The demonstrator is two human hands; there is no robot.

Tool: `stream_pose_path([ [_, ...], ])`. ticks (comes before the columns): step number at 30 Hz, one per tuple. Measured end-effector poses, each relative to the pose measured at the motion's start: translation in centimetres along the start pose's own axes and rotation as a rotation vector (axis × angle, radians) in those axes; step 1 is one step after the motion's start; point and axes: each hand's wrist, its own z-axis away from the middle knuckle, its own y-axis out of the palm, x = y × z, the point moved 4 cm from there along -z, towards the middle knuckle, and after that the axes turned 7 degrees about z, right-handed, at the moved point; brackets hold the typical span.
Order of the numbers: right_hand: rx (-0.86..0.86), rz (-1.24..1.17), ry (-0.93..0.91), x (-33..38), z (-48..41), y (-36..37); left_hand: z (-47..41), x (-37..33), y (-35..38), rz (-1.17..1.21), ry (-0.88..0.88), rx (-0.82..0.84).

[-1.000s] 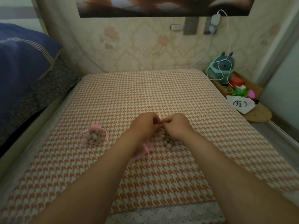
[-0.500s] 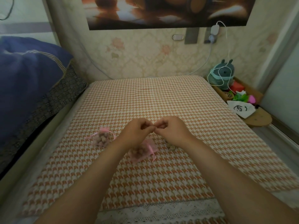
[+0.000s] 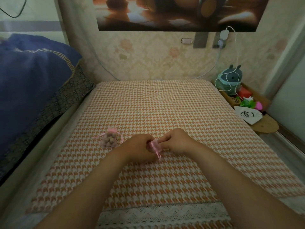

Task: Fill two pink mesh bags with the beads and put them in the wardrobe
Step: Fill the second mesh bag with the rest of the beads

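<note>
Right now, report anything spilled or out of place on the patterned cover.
Nothing stands out. One filled bag lies on the cover; left hand and right hand pinch the second bag; nothing lies spilled.

Bed (image 3: 165,104): covered in orange-and-white houndstooth fabric.
Near left: a bead-filled pink mesh bag (image 3: 110,140) is laid on it.

A pink mesh bag (image 3: 155,146) shows only as a sliver and a trailing ribbon between the left hand (image 3: 140,146) and right hand (image 3: 177,141). Their curled fingertips hide its mouth and contents, and both appear to pinch it. The top edge cuts off the wall picture (image 3: 165,14); the left edge cuts off the blue quilt (image 3: 33,71).
</note>
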Motion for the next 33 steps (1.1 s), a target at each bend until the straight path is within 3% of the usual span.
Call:
stream_pose_path([
  [7,0.083,-0.021,-0.009,0.2,0.1,0.0,0.0,0.4,-0.4,0.059,-0.027,0.053],
  [12,-0.156,0.024,0.034,-1.2,-0.6,-2.9,-0.4,-0.3,-0.3,0.174,-0.098,0.107],
  [16,-0.286,0.19,0.027,-3.2,-0.8,-4.5,-1.4,-1.8,-0.1,0.227,-0.087,0.018],
  [21,-0.271,0.307,0.059,-4.2,-1.0,-4.5,-3.1,-3.4,0.6,-0.015,-0.006,-0.119],
  [28,-0.256,0.615,0.02,-2.9,-1.5,-3.5,-5.6,-4.0,2.5,-0.056,-0.043,-0.137],
  [33,-0.233,0.588,0.049,-3.1,-1.8,-3.3,-6.7,-3.6,2.9,-0.01,-0.06,-0.126],
])
